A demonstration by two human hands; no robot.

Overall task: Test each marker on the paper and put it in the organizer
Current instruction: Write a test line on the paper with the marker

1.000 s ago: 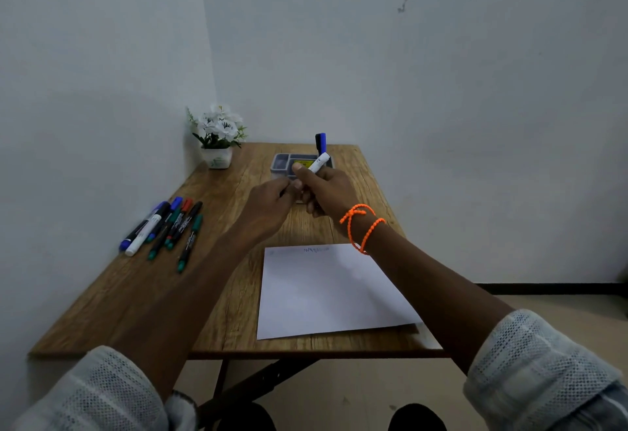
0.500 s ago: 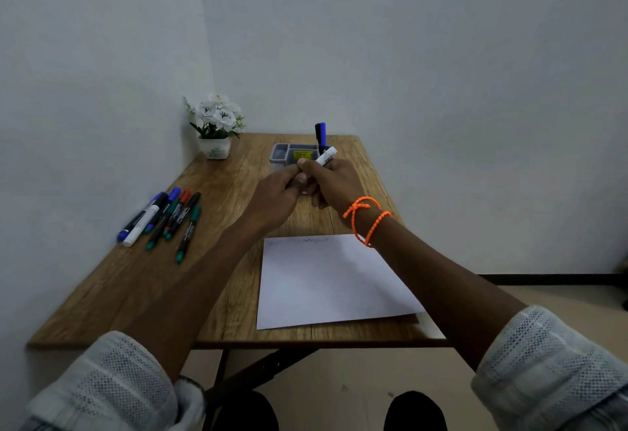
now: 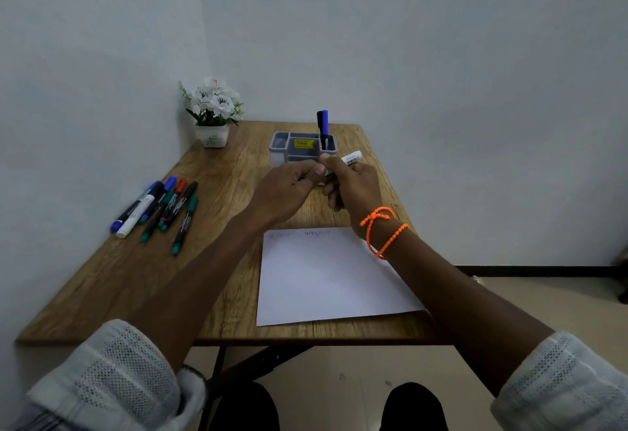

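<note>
1. Since half a second ago your two hands have barely shifted: they stay together above the desk (image 3: 102, 288), just in front of the organizer (image 3: 289, 155), and the marker's free end now points a little more to the right.
2. Head view: your right hand (image 3: 353, 186) is closed around a white marker (image 3: 351, 158), whose end sticks out up and to the right past your thumb.
3. Your left hand (image 3: 285, 189) is curled, its fingertips meeting the near end of that marker right against your right thumb; what exactly they pinch there you cannot tell.
4. Orange beaded bands (image 3: 380, 230) circle your right wrist.
5. Behind your hands, the grey organizer has a yellow label and two markers (image 3: 323, 128), one black-capped and one blue-capped, standing upright in its right compartment.
6. A sheet of paper (image 3: 326, 281) lies flat near the desk's front edge, with a small scribble (image 3: 314, 233) at its far edge.
7. A row of markers (image 3: 159, 209) with blue, green, red and black caps lies on the left side of the desk, well apart from the paper.
8. A white flower pot (image 3: 214, 114) stands at the far left corner.
</note>
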